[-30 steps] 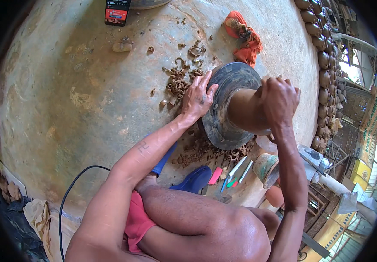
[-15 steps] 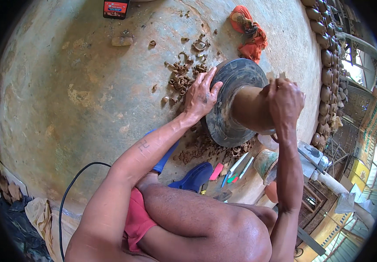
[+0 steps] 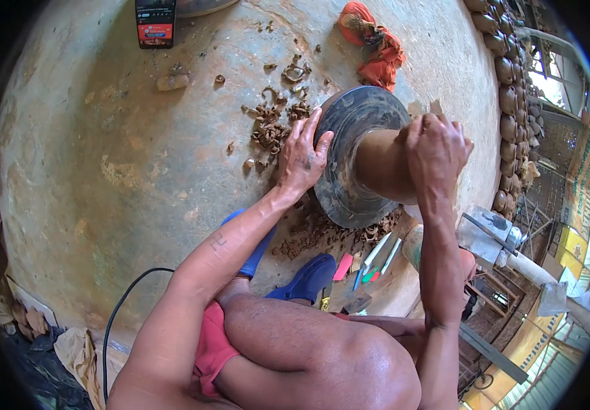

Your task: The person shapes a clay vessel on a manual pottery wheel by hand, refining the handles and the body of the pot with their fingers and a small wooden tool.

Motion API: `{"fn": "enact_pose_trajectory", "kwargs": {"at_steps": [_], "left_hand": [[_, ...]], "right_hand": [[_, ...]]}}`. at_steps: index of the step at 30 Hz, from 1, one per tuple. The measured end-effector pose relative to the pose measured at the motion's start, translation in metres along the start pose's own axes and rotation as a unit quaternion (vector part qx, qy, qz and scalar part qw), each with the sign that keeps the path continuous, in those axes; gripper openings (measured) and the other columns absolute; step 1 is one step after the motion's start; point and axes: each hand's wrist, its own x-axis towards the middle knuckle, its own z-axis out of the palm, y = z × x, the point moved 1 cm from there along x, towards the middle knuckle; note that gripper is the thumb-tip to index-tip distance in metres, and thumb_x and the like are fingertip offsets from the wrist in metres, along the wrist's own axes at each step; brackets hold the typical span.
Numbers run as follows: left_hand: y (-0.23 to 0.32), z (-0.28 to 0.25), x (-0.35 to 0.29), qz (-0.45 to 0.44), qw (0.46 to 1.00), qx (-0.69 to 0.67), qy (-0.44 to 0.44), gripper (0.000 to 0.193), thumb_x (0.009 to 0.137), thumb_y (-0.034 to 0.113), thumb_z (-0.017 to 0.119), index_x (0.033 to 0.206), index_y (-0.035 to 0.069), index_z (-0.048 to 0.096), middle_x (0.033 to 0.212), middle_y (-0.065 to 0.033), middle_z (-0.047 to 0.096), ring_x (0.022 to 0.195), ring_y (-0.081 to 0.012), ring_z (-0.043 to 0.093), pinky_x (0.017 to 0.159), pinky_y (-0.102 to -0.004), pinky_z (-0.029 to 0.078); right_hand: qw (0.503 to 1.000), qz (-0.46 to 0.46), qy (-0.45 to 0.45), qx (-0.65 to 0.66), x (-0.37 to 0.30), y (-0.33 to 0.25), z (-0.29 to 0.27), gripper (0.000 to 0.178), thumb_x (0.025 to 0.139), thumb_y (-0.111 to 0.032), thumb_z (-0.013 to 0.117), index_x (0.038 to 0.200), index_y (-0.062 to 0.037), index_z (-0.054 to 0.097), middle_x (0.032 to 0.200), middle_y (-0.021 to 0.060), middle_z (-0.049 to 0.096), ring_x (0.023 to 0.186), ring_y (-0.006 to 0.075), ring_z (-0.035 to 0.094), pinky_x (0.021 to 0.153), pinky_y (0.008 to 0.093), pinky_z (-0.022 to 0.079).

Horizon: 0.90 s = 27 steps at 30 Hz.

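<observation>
A brown clay cylinder (image 3: 379,167) stands on a round dark pottery wheel (image 3: 341,195) smeared with clay. My left hand (image 3: 303,154) lies against the wheel's left rim, its fingers stretched out and the thumb apart. At the top end of the cylinder my right hand (image 3: 438,154) is closed, knuckles up. Whatever its fingers may hold is hidden beneath the hand. Curled brown clay shavings (image 3: 271,130) lie just beyond my left hand, and more are heaped under the wheel's near side.
Right of my blue shoe (image 3: 303,279) lie a pink piece (image 3: 343,266) and several slim tools (image 3: 377,251). An orange cloth (image 3: 380,61) rests beyond the wheel. A phone (image 3: 155,24) stands at the far left. Stacked clay pots (image 3: 508,96) line the right side.
The whole view has shifted, so the wheel and cloth sit further left and more of the phone shows. Both hands keep about the same places on the wheel and cylinder.
</observation>
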Motion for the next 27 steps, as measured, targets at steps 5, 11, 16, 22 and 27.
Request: {"fn": "enact_pose_trajectory", "kwargs": {"at_steps": [5, 11, 16, 22, 27], "left_hand": [[-0.001, -0.001, -0.002, -0.027, 0.999, 0.011, -0.024, 0.057, 0.108, 0.033, 0.066, 0.154, 0.002, 0.054, 0.135, -0.0270, 0.065, 0.120, -0.0462, 0.066, 0.101, -0.0503, 0.055], [-0.002, 0.000, -0.003, 0.000, 1.000, 0.015, -0.003, 0.057, 0.108, 0.034, 0.066, 0.153, 0.002, 0.055, 0.133, -0.0264, 0.066, 0.120, -0.0465, 0.067, 0.100, -0.0504, 0.055], [0.004, -0.005, -0.002, -0.017, 1.000, 0.015, -0.008, 0.054, 0.106, 0.028, 0.070, 0.151, 0.000, 0.057, 0.132, -0.0277, 0.068, 0.120, -0.0462, 0.067, 0.103, -0.0493, 0.054], [-0.002, 0.000, -0.002, 0.003, 1.000, 0.019, -0.003, 0.056, 0.107, 0.032, 0.068, 0.154, 0.003, 0.055, 0.131, -0.0264, 0.066, 0.119, -0.0468, 0.067, 0.099, -0.0507, 0.056], [-0.001, -0.002, -0.002, -0.005, 1.000, 0.023, -0.008, 0.056, 0.106, 0.030, 0.069, 0.152, 0.001, 0.055, 0.130, -0.0261, 0.066, 0.118, -0.0467, 0.067, 0.099, -0.0504, 0.055]], "right_hand": [[0.987, 0.076, -0.017, 0.143, 0.007, 0.022, -0.024, 0.043, 0.094, -0.048, 0.078, 0.095, -0.0059, 0.084, 0.097, 0.0142, 0.080, 0.093, 0.0359, 0.074, 0.087, 0.0480, 0.054], [0.967, -0.055, -0.198, 0.151, 0.036, 0.025, -0.020, 0.044, 0.092, -0.048, 0.080, 0.102, -0.0063, 0.087, 0.091, 0.0182, 0.079, 0.086, 0.0363, 0.077, 0.084, 0.0420, 0.058], [0.905, -0.034, -0.305, 0.295, 0.046, 0.059, -0.023, 0.027, 0.086, -0.029, 0.084, 0.099, -0.0057, 0.087, 0.082, 0.0163, 0.080, 0.076, 0.0230, 0.077, 0.079, 0.0384, 0.059], [0.872, -0.098, -0.349, 0.328, 0.060, 0.085, -0.016, 0.033, 0.088, -0.034, 0.085, 0.103, -0.0044, 0.087, 0.083, 0.0127, 0.080, 0.081, 0.0176, 0.076, 0.078, 0.0374, 0.057], [0.889, -0.131, -0.369, 0.239, 0.079, 0.067, -0.013, 0.047, 0.093, -0.053, 0.079, 0.101, -0.0071, 0.087, 0.070, 0.0145, 0.073, 0.060, 0.0191, 0.061, 0.065, 0.0430, 0.051]]}}
